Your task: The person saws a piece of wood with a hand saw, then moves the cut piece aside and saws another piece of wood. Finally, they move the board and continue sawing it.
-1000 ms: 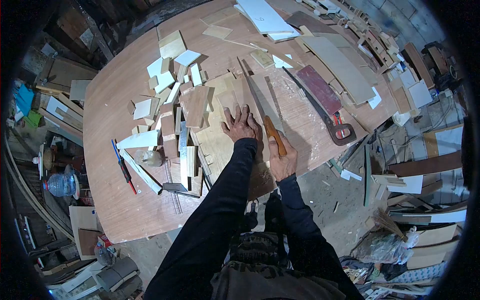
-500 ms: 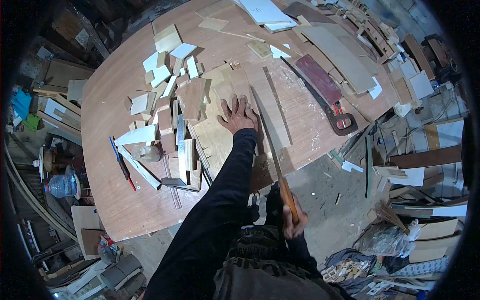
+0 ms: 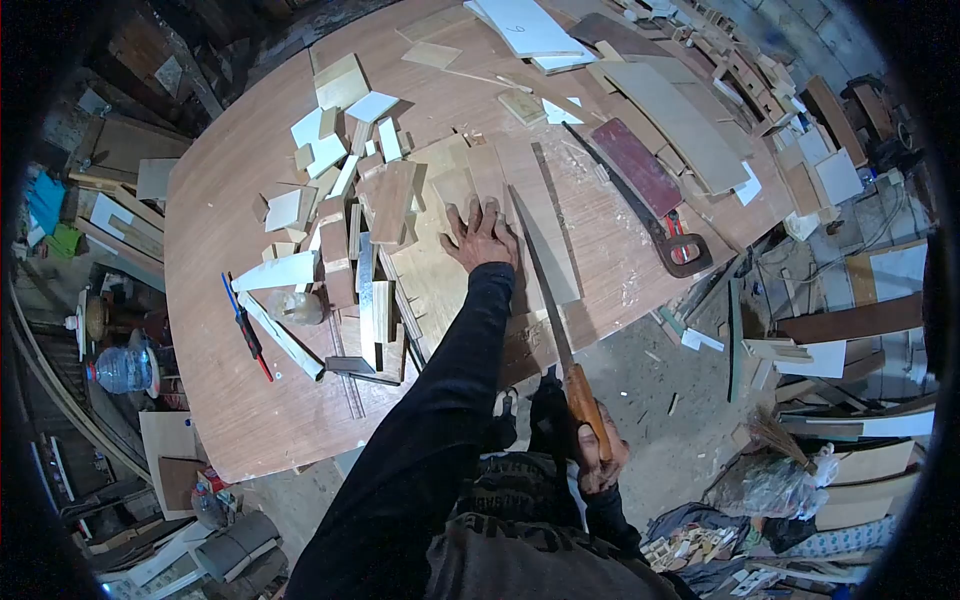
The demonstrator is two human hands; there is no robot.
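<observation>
My left hand [image 3: 482, 238] lies flat with spread fingers on a thin wooden board [image 3: 490, 175] at the middle of the worktable. Below and to the right, my right hand [image 3: 603, 450] is wrapped round the wooden handle of a hand saw [image 3: 550, 305]. The saw's blade reaches up and left over a pale board [image 3: 545, 225], its tip just right of my left hand. Whether the teeth touch wood cannot be made out. Left of my left hand are stacked wood offcuts [image 3: 392, 200].
A second saw [image 3: 683, 250] with a dark handle lies by a dark red block [image 3: 637, 165]. Pliers [image 3: 247, 328] and a small plastic bag [image 3: 296, 307] sit at the table's left. White boards [image 3: 525, 28] lie at the far edge. Scrap wood [image 3: 850, 320] crowds the right side.
My right hand and the saw have moved slightly down and to the right. My left hand stays spread on the board. The view has shifted a little.
</observation>
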